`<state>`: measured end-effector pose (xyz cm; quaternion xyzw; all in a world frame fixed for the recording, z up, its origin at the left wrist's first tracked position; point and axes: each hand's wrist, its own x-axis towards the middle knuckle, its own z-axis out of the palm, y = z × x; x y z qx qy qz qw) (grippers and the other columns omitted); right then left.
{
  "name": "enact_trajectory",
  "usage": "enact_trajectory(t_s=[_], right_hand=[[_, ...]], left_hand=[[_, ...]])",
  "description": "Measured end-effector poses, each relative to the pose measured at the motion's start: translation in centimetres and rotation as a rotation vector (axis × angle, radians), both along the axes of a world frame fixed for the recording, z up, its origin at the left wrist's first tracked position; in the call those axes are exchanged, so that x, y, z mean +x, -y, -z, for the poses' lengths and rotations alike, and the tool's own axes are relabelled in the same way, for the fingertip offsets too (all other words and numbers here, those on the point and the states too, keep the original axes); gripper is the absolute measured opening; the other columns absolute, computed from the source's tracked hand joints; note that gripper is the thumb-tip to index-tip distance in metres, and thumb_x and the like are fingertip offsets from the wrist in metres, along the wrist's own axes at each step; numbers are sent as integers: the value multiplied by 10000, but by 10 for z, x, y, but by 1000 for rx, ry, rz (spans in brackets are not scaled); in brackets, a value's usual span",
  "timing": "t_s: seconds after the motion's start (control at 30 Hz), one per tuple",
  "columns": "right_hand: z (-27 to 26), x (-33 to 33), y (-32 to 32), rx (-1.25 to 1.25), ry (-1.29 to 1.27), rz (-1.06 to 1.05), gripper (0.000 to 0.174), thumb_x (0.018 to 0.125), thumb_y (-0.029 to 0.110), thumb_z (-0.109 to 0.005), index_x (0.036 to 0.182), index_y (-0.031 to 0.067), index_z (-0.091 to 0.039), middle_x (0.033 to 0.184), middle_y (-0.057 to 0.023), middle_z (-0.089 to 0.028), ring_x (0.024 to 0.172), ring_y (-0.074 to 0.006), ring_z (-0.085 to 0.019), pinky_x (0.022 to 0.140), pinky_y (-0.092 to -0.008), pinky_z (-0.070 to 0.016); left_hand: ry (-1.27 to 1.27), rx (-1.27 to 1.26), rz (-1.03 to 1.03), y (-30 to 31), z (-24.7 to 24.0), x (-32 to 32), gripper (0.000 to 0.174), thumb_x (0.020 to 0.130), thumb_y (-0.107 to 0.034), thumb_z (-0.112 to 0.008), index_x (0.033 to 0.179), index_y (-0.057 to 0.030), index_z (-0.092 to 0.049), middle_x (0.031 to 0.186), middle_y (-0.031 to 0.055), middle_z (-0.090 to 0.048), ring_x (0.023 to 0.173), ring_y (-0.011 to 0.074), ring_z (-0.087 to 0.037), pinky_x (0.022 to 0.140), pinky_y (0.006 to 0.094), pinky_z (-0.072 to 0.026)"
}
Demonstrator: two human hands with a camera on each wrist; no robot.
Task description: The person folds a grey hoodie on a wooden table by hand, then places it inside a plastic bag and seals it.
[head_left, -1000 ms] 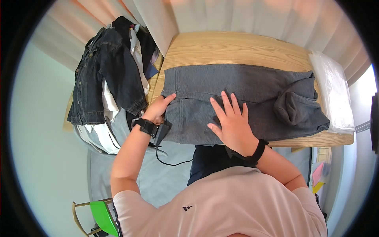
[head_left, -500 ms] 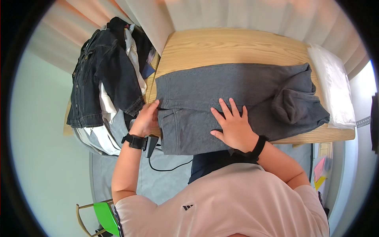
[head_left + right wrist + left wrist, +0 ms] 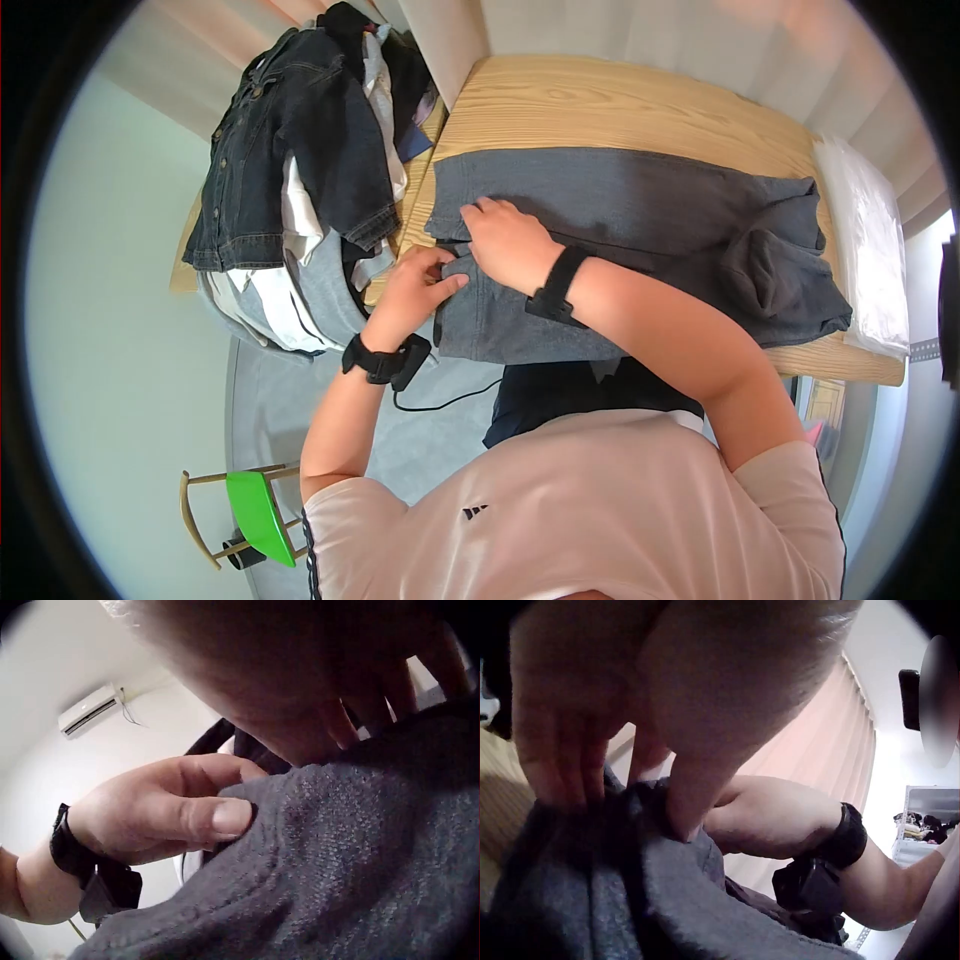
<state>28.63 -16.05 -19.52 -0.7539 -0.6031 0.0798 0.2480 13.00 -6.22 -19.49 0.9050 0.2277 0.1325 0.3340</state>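
Here, the left hand is pinching the garment's near-left edge; the right hand is gripping fabric just beside, while plastic is lying right of the garment.

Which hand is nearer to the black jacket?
Left. The left hand pinches the gray garment near the jacket's lower edge; the right hand is on the garment, farther right.

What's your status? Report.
Left hand pinching gray garment near its end. Right hand gripping alongside. Garment spread on table. No obstruction visible.
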Motion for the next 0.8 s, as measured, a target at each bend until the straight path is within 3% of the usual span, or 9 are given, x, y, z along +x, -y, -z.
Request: enact_trajectory(t_s=[0.17,0.3,0.37,0.5,0.73,0.8], right_hand=[[-5,12,-15,-139,79,-25,206,784,95,-497,832,-8,-668,847,-199,-654,843,-351,-635,719,-413,-519],[-14,10,-16,-160,137,11,192,795,126,-537,849,-2,-668,848,-192,-655,831,-339,-643,708,-412,-523],[-16,8,-20,-187,82,45,311,767,269,-661,865,-24,-623,834,-193,-642,823,-350,-626,715,-424,-510],[-20,-4,-37,-193,187,59,502,704,368,-716,954,-42,-572,886,-169,-651,854,-327,-636,706,-397,-520],[-10,-12,-71,-289,362,59,298,736,318,-671,826,34,-677,880,-156,-667,836,-275,-653,715,-364,-526],[-19,-12,-70,-362,414,57,224,777,150,-576,949,67,-693,962,-134,-670,904,-273,-650,713,-377,-536]], left_hand=[[-10,3,59,-4,0,-1,328,805,-194,-689,1023,27,-586,936,108,-585,775,183,-602,685,281,-475],[49,-2,82,-5,0,1,297,809,-204,-673,996,17,-607,899,123,-577,749,213,-580,679,305,-464],[106,1,89,-5,-1,3,277,800,-200,-672,976,8,-621,850,135,-566,725,240,-559,664,329,-454],[31,-11,101,-1,-7,1,253,790,-179,-669,954,11,-633,882,155,-595,791,272,-580,705,346,-462],[70,21,128,3,-4,-5,265,808,-194,-636,952,28,-621,914,177,-610,884,341,-573,783,378,-449],[110,89,136,2,-1,-5,249,818,-185,-632,940,31,-608,872,174,-599,807,320,-571,715,366,-448]])
